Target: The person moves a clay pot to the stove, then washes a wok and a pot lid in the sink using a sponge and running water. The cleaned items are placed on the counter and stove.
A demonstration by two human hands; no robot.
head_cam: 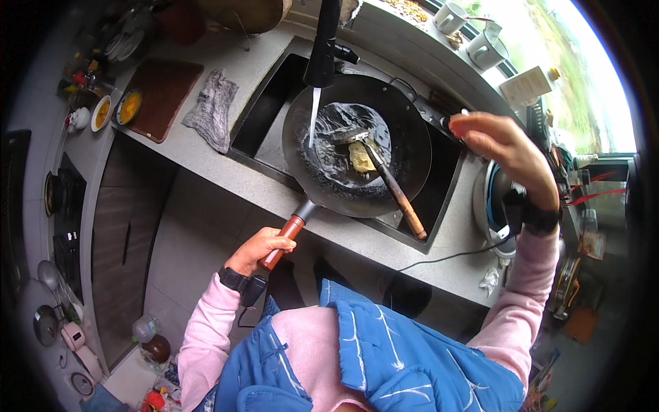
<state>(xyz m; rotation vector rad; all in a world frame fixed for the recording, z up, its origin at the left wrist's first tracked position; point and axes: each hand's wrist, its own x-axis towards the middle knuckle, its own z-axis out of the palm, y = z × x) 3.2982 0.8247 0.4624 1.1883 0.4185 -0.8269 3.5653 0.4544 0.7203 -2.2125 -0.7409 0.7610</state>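
My left hand (262, 249) grips the reddish wooden handle (280, 244) of a large black wok (412, 136) over a dark sink (257, 126). Water streams from a black faucet (320, 62) into the wok, where water pools. A spatula with a worn wooden handle (401, 198) leans in the wok, its metal end in the water beside a yellowish lump (362, 156), perhaps a scrubber. My right hand (489, 136) is raised right of the wok, near the window side. Something reddish shows at its fingers; whether it holds anything is unclear.
A grey cloth (213, 110) and a brown cutting board (167, 90) lie left of the sink; a bowl of yellow food (128, 107) stands at the board's edge. White mugs (486, 50) line the windowsill. A metal pot (484, 198) and a black cable (443, 260) are on the right.
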